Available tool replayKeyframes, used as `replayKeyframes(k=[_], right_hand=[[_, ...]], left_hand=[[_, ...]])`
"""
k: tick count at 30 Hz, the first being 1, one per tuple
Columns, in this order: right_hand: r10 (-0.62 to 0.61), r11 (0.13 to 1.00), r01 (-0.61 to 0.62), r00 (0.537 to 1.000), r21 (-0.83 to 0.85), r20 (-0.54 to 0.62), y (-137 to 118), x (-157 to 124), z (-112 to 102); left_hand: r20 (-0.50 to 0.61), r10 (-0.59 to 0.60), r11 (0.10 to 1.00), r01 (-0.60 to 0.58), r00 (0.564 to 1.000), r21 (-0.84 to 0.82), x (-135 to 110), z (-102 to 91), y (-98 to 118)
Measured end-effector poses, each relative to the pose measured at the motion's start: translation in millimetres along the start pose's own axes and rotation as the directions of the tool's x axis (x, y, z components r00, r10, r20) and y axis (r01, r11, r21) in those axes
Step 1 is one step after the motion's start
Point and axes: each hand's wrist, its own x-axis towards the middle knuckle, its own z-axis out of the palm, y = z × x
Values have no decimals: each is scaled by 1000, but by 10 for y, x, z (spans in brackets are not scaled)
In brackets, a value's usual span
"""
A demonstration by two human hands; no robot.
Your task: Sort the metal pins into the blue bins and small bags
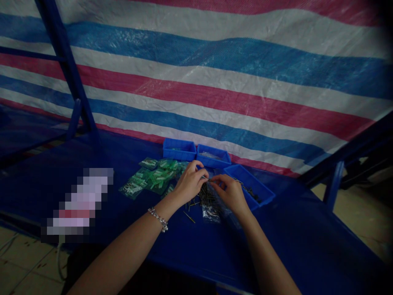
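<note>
My left hand (pixel 193 180) is closed in a pinch, with a thin metal screw (pixel 204 177) between its fingertips. Close beside it, my right hand (pixel 229 190) pinches near the other end of the same thin piece; the exact grip is too small to make out. Below both hands lies a heap of dark, brassy screws (pixel 207 197), partly covered by the fingers. A single screw (pixel 189 217) lies apart, towards me. Clear plastic bags (pixel 211 214) rest against the heap and under my right hand.
Clear packets with green and white pieces (pixel 158 177) are piled left of my hands. Behind stand two small blue bins (pixel 179 155); a larger blue bin (pixel 264 196) with dark parts is at right. A pixelated object (pixel 80 200) lies on the blue table (pixel 129 229). Striped sheeting hangs behind.
</note>
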Motion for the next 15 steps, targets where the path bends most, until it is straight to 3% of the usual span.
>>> replayKeyframes(k=[8,15], right_hand=[[47,994,-44,999,101,-23,-30,4,-35],[129,946,-118,991,302,-17,-37,21,-51]], left_hand=[[-22,-5,999,4,1000,-42,4,-16,-22],[-16,-53,986,50,998,-158,55,-14,13]])
